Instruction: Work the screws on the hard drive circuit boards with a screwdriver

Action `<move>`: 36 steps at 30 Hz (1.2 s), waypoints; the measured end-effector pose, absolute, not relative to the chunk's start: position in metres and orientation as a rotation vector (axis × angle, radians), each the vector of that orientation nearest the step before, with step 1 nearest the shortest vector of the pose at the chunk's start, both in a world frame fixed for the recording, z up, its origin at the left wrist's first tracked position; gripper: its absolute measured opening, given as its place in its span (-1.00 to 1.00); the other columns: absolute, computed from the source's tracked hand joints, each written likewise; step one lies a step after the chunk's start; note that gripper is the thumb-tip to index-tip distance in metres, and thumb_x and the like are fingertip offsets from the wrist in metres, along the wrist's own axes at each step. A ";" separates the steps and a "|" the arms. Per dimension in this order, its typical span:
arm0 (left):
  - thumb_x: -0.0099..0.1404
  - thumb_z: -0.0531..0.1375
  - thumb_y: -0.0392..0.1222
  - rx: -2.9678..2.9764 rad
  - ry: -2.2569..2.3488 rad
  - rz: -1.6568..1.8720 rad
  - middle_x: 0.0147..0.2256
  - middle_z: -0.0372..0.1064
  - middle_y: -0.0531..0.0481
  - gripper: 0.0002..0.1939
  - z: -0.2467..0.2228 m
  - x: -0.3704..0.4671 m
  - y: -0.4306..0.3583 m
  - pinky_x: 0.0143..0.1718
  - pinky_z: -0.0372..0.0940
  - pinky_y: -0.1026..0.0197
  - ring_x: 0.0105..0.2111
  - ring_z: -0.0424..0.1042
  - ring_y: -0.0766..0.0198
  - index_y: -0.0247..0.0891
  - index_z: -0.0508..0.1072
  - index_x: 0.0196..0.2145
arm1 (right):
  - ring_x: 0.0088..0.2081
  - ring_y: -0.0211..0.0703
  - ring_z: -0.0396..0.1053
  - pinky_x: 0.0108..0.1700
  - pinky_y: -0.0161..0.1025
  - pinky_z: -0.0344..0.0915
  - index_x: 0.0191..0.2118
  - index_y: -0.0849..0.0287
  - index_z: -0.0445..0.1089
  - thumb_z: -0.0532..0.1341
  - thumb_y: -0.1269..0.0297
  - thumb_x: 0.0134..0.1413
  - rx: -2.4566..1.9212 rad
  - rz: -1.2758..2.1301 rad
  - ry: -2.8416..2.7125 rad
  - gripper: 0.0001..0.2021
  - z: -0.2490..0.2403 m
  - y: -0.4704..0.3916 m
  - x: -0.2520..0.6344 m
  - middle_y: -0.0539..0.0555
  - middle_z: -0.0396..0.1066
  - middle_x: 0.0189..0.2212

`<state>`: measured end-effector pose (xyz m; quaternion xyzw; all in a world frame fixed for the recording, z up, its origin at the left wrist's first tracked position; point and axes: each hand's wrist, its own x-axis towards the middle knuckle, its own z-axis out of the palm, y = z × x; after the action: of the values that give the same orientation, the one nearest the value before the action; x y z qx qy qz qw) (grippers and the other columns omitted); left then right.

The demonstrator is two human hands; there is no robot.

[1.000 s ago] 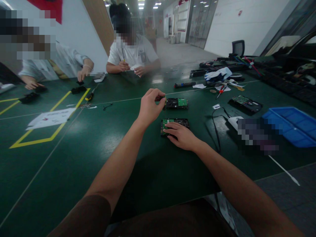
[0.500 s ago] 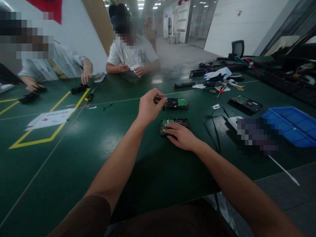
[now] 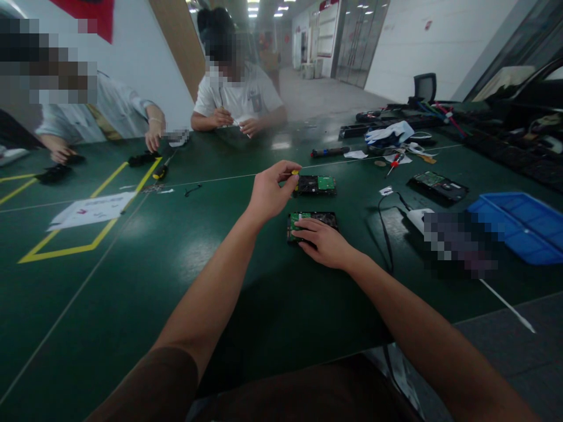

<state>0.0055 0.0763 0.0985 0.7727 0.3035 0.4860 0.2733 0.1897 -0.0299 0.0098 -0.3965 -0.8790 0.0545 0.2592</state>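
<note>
My left hand [image 3: 273, 190] is closed in a pinch around a small yellow-handled screwdriver [image 3: 295, 173], held upright above the far-left side of the near hard drive. Its tip is hard to make out. This near hard drive [image 3: 328, 218] lies with its green circuit board up. My right hand [image 3: 325, 241] lies over it, fingers across the top and edge, holding it against the table. Just beyond is a second hard drive [image 3: 326, 184], black with a green board, close to my left fingertips.
A third hard drive [image 3: 438, 186] and a blue tray [image 3: 519, 223] lie to the right, beside a white device [image 3: 417, 218] with a black cable. A red screwdriver [image 3: 394, 164] and gloves [image 3: 389, 133] sit farther back. Two people work across the green table [image 3: 211, 281].
My left hand has shifted slightly, and more of the screwdriver's yellow handle shows at its fingertips. My right hand stays on the near hard drive.
</note>
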 end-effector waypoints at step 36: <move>0.43 0.09 -0.19 1.556 0.695 1.112 -0.12 0.59 -0.14 -0.89 0.093 0.011 0.080 -0.14 0.61 0.05 -0.08 0.61 0.19 -0.16 0.41 -0.16 | 0.32 0.12 0.32 0.38 0.19 0.26 0.21 0.13 0.49 0.22 0.36 0.35 -1.090 0.129 -2.384 -0.63 0.010 -0.031 0.190 0.22 0.41 0.26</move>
<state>0.0112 0.0798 0.0927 0.6505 0.2905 0.4649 0.5257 0.1900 -0.0306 0.0097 -0.4014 -0.8782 0.0475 0.2556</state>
